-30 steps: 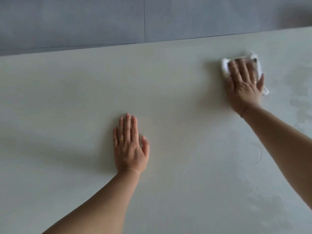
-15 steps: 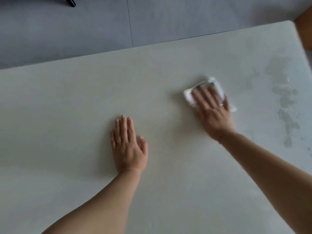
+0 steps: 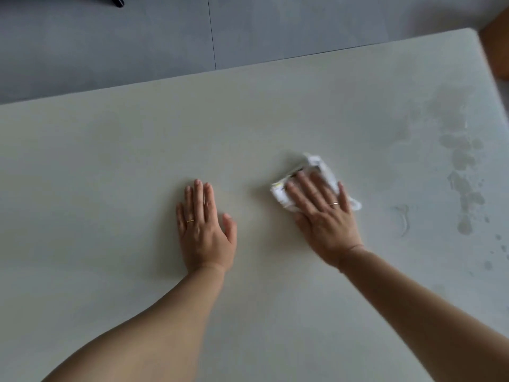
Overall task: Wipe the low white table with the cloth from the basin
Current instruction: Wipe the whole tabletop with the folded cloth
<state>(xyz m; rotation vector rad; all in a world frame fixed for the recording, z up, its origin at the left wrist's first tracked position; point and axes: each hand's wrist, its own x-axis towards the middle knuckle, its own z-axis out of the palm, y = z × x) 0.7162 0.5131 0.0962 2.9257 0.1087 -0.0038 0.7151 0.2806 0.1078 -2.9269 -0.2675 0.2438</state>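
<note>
The low white table [image 3: 110,175] fills most of the head view. My right hand [image 3: 323,216] lies flat, fingers spread, pressing a folded white cloth [image 3: 316,166] onto the tabletop right of centre; the cloth shows past my fingertips and beside my little finger. My left hand [image 3: 205,230] rests palm down on the bare table, fingers together, holding nothing, a short gap to the left of the cloth. Wet streaks and drops [image 3: 460,161] mark the table's right side. The basin is out of view.
Grey tiled floor [image 3: 137,45] lies beyond the table's far edge. A dark object tip [image 3: 115,0] pokes in at the top left. Something brown and wooden [image 3: 498,37] stands past the table's far right corner.
My right hand has slid the cloth from the far right toward me and leftward, closer to my left hand. The left hand has stayed planted. My view has shifted, showing the table's right corner.
</note>
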